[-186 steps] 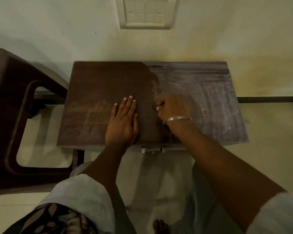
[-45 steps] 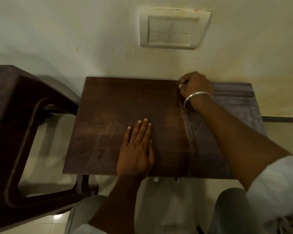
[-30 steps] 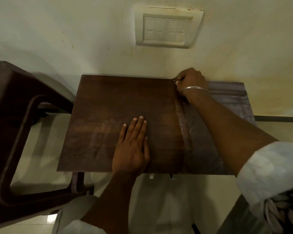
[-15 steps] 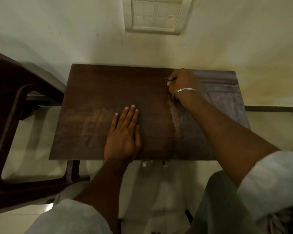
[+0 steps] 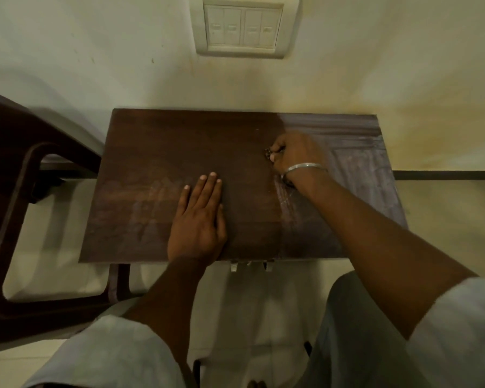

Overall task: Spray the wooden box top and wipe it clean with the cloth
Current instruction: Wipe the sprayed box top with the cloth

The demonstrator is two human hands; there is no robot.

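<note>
box: the wooden box top (image 5: 179, 152) is before me, against the wall | left hand (image 5: 198, 222): flat, fingers spread out straight, pressing on the near middle of the top | right hand (image 5: 296, 154): closed as a fist around the cloth (image 5: 268, 153), only a small dark piece shows, on the far right part | surface: right part looks grey and smeared, left part dark brown
</note>
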